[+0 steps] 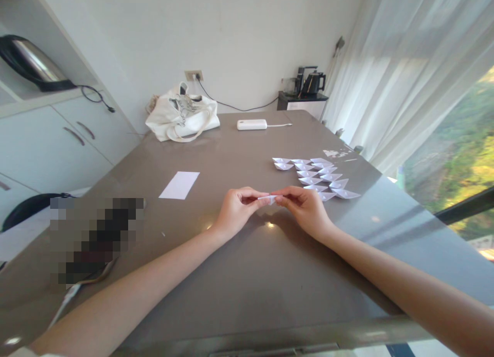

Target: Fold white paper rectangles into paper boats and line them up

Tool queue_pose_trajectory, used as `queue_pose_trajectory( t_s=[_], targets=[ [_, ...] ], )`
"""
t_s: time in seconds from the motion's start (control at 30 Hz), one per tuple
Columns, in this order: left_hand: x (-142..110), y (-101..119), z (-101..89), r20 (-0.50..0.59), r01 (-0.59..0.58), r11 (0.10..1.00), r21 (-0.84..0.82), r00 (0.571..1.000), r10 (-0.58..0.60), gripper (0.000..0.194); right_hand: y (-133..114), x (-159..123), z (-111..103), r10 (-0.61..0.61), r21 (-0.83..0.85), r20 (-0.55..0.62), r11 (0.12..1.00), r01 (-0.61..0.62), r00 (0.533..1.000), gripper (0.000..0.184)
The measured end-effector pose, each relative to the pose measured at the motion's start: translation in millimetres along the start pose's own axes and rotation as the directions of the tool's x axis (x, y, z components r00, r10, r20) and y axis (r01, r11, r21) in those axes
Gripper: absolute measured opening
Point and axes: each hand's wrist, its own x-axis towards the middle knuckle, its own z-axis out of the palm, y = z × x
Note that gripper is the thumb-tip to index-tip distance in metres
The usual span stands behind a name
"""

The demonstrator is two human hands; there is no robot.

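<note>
While the left hand and right hand pinched a small folded paper, tearing seemed the main risk

Both hands were nearly closed, fingertips gripping opposite ends over the table; uneven pulling might have ripped it. A rightward swing could have scattered the paper boats. Across the tabletop lay a white sheet, a cloth bag and a white device. Around it were a steel kettle, a black kettle and pale curtains.
</note>
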Motion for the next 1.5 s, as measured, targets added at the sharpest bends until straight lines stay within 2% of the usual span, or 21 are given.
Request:
queue_pose_trajectory(
  t_s=[0.2,0.37,0.5,0.67,0.93,1.1,1.27,1.37,1.5],
  targets=[
    [1.6,1.1,-2.1,0.024,0.008,0.997,0.073,1.000,-0.010,0.018,-1.9,1.3,-1.3,0.034,-0.006,0.038,0.999,-0.034,0.999,0.020],
    [0.4,1.6,0.5,0.074,0.067,0.991,0.117,0.994,-0.076,0.021,-7.5,0.9,-2.2,0.055,-0.060,0.085,0.997,-0.050,0.995,0.020],
    [0.8,0.1,-0.2,0.135,0.099,0.992,0.083,0.985,-0.110,0.025,-7.3,0.3,-2.3,0.115,-0.012,0.133,0.993,-0.114,0.984,0.027],
    [2.6,0.5,-2.9,0.107,0.148,0.989,-0.005,0.983,-0.147,0.021,-3.7,2.3,-3.9,0.166,0.067,0.144,0.982,-0.177,0.976,0.036],
    [1.4,3.2,-2.5,0.121,0.302,0.947,-0.108,0.950,-0.289,0.025,-1.2,2.9,-5.1,0.120,-0.106,0.154,0.989,-0.105,0.981,0.038],
    [1.4,3.8,-3.3,0.141,0.304,0.948,-0.095,0.947,-0.290,0.027,-2.3,1.7,-3.7,0.109,-0.054,0.245,0.994,-0.099,0.963,0.039],
    [4.8,-0.9,-5.5,0.220,0.316,0.943,-0.108,0.932,-0.287,0.031,-3.0,2.8,-6.9,0.087,-0.003,0.225,0.996,-0.089,0.970,0.039],
    [6.1,-0.6,-7.3,0.229,0.279,0.958,-0.062,0.939,-0.258,0.035,-2.3,3.7,-8.6,0.090,0.029,0.201,0.995,-0.098,0.976,0.039],
    [4.8,5.3,-7.7,0.186,0.191,0.981,-0.024,0.965,-0.184,0.032,-4.0,3.5,-7.1,0.118,0.070,0.199,0.989,-0.134,0.973,0.042]
  ],
)
